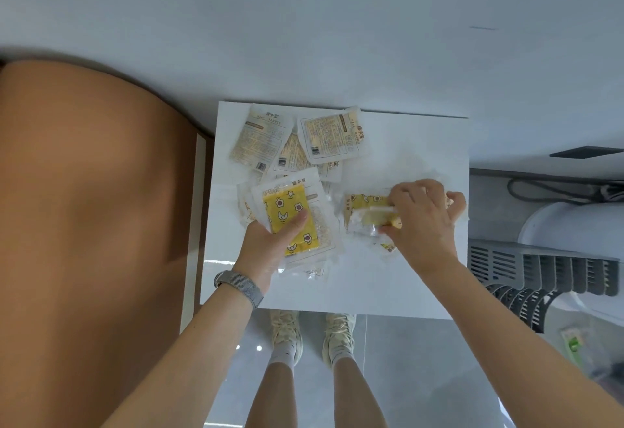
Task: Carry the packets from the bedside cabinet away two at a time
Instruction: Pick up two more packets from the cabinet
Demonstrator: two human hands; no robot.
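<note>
Already both hands meet packets on the white counter (405, 143): left hand (270, 245) pinches the yellow packet (290, 221), long axis pointing away; right hand (422, 214) grips another packet (363, 211) lying crosswise.

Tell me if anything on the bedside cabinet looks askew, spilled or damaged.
Nothing looks spilled or torn. The packets are just untidy: the pale packets at the back of the white cabinet top overlap at odd angles. The left hand grips a yellow patterned packet on the near stack; the right hand grips another packet that looks crumpled.
</note>
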